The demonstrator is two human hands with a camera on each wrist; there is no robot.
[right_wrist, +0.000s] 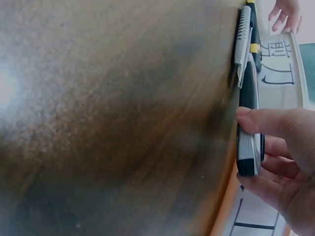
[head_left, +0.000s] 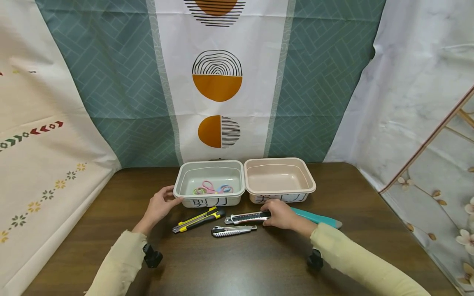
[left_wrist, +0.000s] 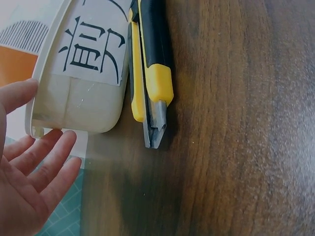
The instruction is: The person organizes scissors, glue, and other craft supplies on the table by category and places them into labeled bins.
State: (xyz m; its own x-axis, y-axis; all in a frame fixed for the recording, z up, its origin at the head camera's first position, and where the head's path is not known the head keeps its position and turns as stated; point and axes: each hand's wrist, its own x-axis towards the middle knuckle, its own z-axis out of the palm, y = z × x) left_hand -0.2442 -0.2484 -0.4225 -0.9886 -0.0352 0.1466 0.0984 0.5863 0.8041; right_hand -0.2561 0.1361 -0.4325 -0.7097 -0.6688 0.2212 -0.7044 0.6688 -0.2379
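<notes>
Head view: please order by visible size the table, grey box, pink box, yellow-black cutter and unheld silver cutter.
1. Table
2. Grey box and pink box: too alike to rank
3. Yellow-black cutter
4. Unheld silver cutter

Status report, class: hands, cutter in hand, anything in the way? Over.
Left hand touching grey bin. Right hand gripping black-and-silver cutter, in front of pink bin. Nothing seen blocking pink bin's opening.

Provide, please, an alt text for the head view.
A person's right hand grips a black-and-silver utility knife at a dark table; the left hand touches a grey bin holding scissors. Beside it stands a pink bin; a yellow knife and a silver knife lie in front.
</notes>
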